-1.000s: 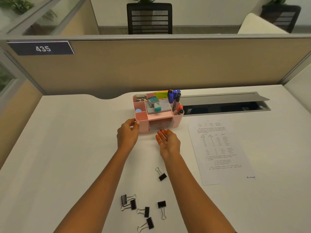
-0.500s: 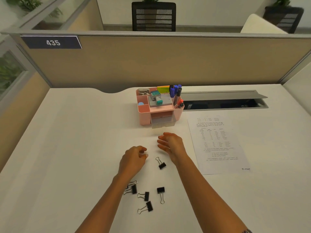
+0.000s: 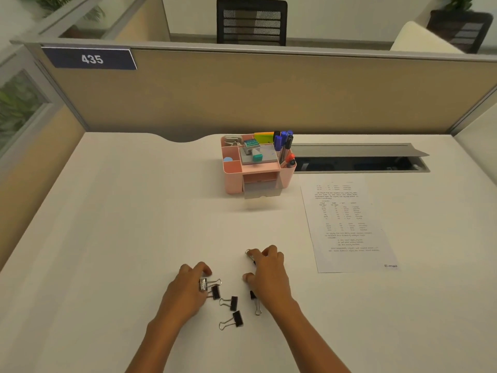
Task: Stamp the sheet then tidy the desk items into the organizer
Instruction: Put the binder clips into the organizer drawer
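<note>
Left hand (image 3: 188,289) was down on the surface (image 3: 113,238), fingers curled round the left clip (image 3: 205,284). Right hand (image 3: 269,275) was also down, fingertips curled over the right clip (image 3: 249,253), whose wire loop poked out past them. Loose clips (image 3: 233,302) lay between the hands and just nearer the person. One more, the wrist clip (image 3: 256,308), was half hidden under the right wrist.

Organizer (image 3: 234,181) stood well beyond the hands, roughly in line with the right one, its drawer (image 3: 260,194) pulled out toward them. Stamp (image 3: 257,157) sat on top and pens (image 3: 282,141) stood at its right side. Sheet (image 3: 349,224) lay flat to the right of the right hand, near but apart.

Nothing stood between the hands and the drawer, just open surface. More open surface ran out to the left of the left hand. Slot (image 3: 357,162) was open beyond the sheet. Partition (image 3: 269,90) closed off the far edge behind the organizer.
</note>
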`<state>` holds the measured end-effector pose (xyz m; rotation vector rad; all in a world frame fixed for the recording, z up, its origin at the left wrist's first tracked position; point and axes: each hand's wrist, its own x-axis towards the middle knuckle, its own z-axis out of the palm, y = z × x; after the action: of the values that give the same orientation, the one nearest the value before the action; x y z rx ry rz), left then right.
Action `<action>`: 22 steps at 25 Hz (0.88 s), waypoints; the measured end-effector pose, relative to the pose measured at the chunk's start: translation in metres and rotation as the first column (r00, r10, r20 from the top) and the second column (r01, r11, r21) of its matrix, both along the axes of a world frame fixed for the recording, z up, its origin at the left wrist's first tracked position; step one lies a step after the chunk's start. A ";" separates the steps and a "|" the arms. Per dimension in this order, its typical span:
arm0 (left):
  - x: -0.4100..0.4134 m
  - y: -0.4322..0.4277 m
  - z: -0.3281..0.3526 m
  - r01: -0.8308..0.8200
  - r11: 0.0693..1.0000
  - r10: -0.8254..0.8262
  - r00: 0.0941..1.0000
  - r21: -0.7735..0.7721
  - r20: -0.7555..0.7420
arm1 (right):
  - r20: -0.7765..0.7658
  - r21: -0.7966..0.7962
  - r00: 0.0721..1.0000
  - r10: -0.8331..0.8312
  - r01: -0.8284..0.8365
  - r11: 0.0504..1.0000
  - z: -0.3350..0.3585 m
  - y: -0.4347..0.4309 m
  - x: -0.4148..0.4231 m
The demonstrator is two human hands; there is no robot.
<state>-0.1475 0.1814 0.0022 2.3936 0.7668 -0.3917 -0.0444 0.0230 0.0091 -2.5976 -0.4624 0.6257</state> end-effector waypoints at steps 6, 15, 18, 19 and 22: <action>0.025 -0.029 -0.006 -0.116 0.993 0.109 0.984 0.036 0.143 | 0.103 -0.017 0.993 0.055 -0.054 0.998 -0.004 0.005 -0.010; 0.071 -0.039 0.025 -0.162 0.987 0.157 0.920 -0.018 0.360 | 0.120 0.286 0.980 -0.158 0.118 0.951 0.023 -0.008 0.036; 0.107 -0.032 0.050 -0.162 0.986 0.161 0.871 -0.038 0.464 | 0.190 0.363 0.959 -0.212 0.132 0.922 0.050 -0.002 0.069; 0.123 -0.030 0.058 -0.166 0.986 0.159 0.860 -0.030 0.484 | 0.197 0.356 0.955 -0.222 0.141 0.924 0.059 0.002 0.083; 0.167 -0.024 0.076 -0.156 0.985 0.105 0.868 0.067 0.485 | 0.227 0.279 0.949 -0.221 0.154 0.948 0.079 0.015 0.119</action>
<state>0.0195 0.1573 0.0780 2.3675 0.7194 0.3040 0.0749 0.0378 0.0881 -2.4392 -0.3405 0.1516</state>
